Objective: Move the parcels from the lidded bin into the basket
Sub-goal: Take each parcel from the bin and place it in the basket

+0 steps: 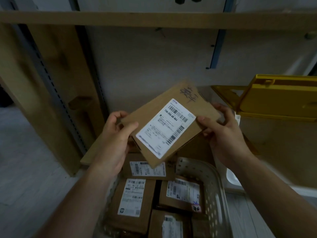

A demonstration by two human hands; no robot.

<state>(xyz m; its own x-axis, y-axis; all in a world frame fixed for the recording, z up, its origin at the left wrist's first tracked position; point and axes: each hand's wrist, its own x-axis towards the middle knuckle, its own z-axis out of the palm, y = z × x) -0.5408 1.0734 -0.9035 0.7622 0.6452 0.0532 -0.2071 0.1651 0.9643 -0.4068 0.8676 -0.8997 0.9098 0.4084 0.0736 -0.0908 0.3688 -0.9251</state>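
A flat brown cardboard parcel (169, 122) with a white shipping label and handwriting on top is held tilted in the air between both hands. My left hand (115, 140) grips its left corner, thumb on top. My right hand (223, 133) grips its right edge, thumb on the label's side. Directly below sits the white perforated basket (213, 182), holding several labelled brown parcels (133, 200). At the right, the bin's yellow lid (277, 98) stands open; the bin's white rim (231, 177) shows under my right wrist, its inside hidden.
A wooden shelf board (154, 20) runs across above. A wooden upright (56, 93) and a metal slotted post (56, 93) stand at the left. A pale wall is behind. Grey floor (22, 160) lies at the left.
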